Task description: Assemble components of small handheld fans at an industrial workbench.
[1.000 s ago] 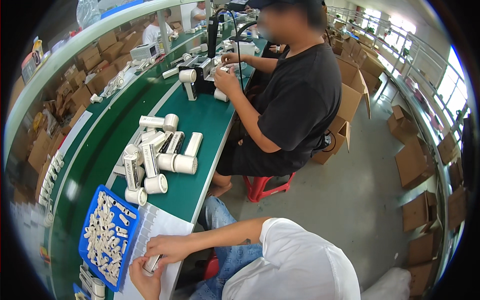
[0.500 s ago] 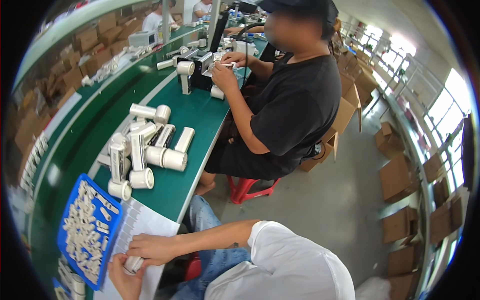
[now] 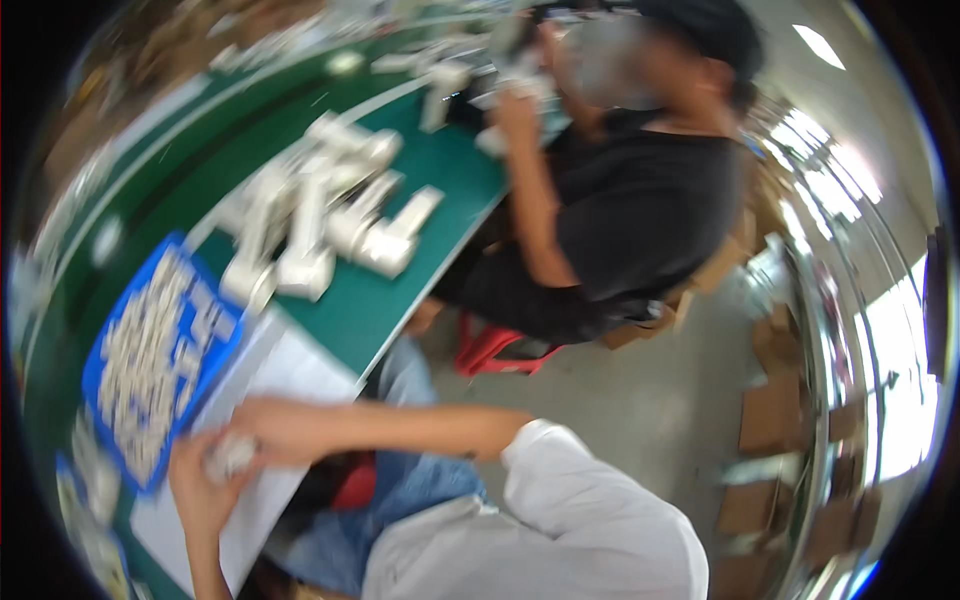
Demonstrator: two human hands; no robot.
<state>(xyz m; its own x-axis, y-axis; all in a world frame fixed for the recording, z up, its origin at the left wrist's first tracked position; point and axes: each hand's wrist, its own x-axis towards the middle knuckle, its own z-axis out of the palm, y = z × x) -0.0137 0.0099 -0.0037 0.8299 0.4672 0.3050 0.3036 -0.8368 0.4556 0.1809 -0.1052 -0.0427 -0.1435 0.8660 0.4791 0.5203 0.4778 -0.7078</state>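
Close together over a white paper sheet (image 3: 285,365), my two hands hold one small white part (image 3: 232,455), blurred by motion. My left hand (image 3: 200,485) is closed round its near side, the fingers curled against it. From the right, my right hand (image 3: 275,430) closes on the same part, its fingertips hidden behind the hand. Just left of them a blue tray (image 3: 235,335) is filled with several small white plastic pieces (image 3: 150,360).
Several white plastic units with round heads (image 3: 305,270) lie piled on the green table (image 3: 345,330) beyond the paper. A person in black (image 3: 640,210) sits farther along, hands on a white item. More white parts (image 3: 95,470) lie beside the tray. Cardboard boxes (image 3: 770,420) stand at right.
The whole view has shifted and blurred as my head moved. Both hands still grip the white part together over the paper. The person in black has lifted one hand toward the face.
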